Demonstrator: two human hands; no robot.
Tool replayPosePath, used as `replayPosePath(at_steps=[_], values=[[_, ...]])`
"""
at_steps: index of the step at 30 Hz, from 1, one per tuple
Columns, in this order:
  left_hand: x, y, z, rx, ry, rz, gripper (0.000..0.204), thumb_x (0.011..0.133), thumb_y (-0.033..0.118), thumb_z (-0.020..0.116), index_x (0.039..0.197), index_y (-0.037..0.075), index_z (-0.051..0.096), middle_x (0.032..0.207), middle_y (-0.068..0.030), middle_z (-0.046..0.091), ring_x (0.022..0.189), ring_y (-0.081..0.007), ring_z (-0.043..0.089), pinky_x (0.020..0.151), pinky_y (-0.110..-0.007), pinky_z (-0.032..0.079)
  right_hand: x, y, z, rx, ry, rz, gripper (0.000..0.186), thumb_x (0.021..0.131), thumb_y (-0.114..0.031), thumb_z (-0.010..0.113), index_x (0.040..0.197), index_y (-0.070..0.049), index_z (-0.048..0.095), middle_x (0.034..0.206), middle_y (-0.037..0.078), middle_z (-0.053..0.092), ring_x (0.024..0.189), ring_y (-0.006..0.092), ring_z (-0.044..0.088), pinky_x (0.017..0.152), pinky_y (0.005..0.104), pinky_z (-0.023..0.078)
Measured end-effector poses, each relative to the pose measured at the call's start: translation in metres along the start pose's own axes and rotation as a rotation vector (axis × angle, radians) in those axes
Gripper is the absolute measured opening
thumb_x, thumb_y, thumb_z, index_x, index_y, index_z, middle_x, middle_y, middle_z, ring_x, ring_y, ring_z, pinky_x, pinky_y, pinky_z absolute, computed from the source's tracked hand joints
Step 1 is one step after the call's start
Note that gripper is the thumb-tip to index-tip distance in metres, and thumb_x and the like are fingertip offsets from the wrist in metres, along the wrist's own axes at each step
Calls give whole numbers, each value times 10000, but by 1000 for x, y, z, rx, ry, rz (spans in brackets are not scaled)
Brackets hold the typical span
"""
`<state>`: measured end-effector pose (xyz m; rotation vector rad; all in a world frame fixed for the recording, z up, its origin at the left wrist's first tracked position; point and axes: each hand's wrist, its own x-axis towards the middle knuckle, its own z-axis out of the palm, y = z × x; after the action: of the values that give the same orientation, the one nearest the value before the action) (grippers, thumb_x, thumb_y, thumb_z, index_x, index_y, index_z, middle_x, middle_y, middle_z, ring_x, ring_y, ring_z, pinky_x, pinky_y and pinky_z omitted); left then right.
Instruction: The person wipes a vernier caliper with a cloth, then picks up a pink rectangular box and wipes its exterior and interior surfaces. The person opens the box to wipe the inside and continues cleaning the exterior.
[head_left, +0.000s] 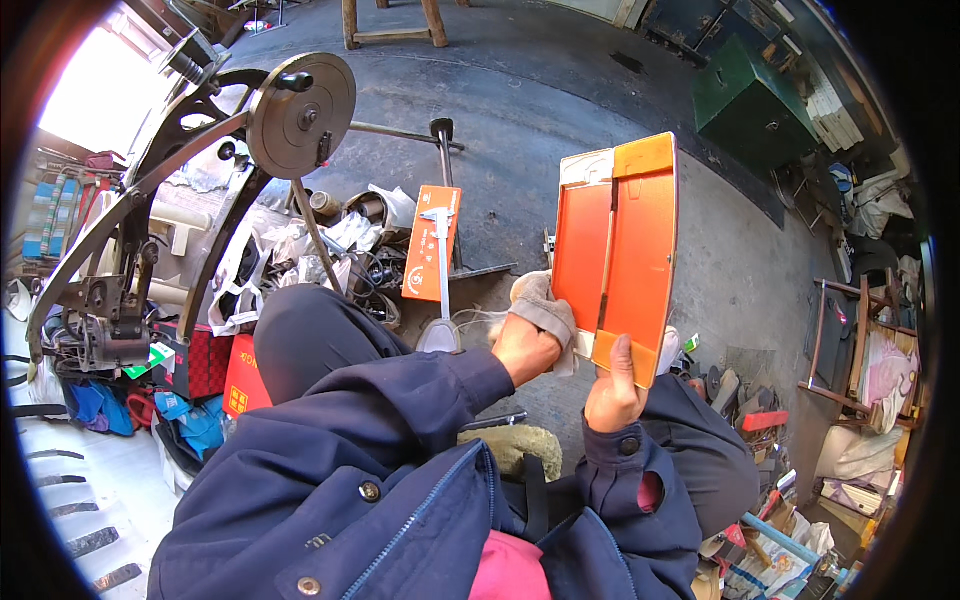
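Note:
In front of me I hold up an opened flat orange case (580, 240), with a dark line running down between its two halves. My right hand (615, 395) grips its lower edge, thumb on the inner face. My left hand (530, 345) is closed around a grey-beige cloth (545, 305) at the case's lower left edge; its fingertips are hidden. Left of the hands, a silver caliper (441, 260) lies lengthwise over a flat orange box (421, 262) with white print.
At left stands a metal machine with a round disc wheel (302, 115). Bags and loose parts (350, 235) crowd its foot. A green metal box (752, 105) is at the far right, a wooden stool (395, 30) at the back. Clutter and a chair frame (850, 340) line the right side.

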<state>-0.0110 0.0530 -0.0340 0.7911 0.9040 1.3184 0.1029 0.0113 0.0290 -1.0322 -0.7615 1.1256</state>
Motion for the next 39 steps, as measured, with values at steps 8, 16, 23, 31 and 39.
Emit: replayPosePath(at_steps=[8, 16, 23, 31, 39], values=[[20, -2, 6, 1104, -400, 221, 513, 659, 297, 743, 1122, 108, 629, 1096, -70, 669, 1063, -250, 597, 975, -361, 422, 16, -8, -11, 170, 121, 249, 456, 1021, -206, 517, 1451, -76, 438, 1396, 115, 540, 1236, 298, 577, 986, 491, 505], [-10, 7, -1, 604, -181, 357, 458, 810, 147, 654, 1232, 2, 548, 1214, -164, 592, 1179, -324, 529, 1027, -435, 390, 15, -9, -5, 133, 83, 236, 458, 1022, -223, 521, 1441, -56, 439, 1378, 129, 550, 1206, 304, 597, 958, 482, 525], [-3, 31, -3, 350, -172, -96, 538, 856, 91, 691, 1330, -9, 457, 1295, -171, 524, 1238, -270, 502, 1066, -390, 399, 8, -9, 4, 89, 41, 258, 441, 1021, -213, 528, 1416, -29, 464, 1376, 135, 550, 1193, 291, 601, 957, 443, 522], [-3, 43, 14, 423, -246, 194, 707, 815, 129, 757, 1399, -15, 386, 1349, -151, 497, 1308, -261, 468, 1098, -357, 374, 8, -6, 7, 75, -34, 158, 437, 1025, -192, 525, 1414, -5, 458, 1380, 143, 547, 1229, 297, 572, 1034, 452, 462], [-3, 33, 2, 621, -145, 101, 565, 759, 140, 751, 1246, -37, 523, 1168, -178, 596, 1110, -318, 577, 984, -397, 444, 11, 0, 10, 120, 18, 118, 440, 1031, -206, 523, 1408, 8, 450, 1372, 158, 548, 1224, 306, 578, 1016, 466, 479]])
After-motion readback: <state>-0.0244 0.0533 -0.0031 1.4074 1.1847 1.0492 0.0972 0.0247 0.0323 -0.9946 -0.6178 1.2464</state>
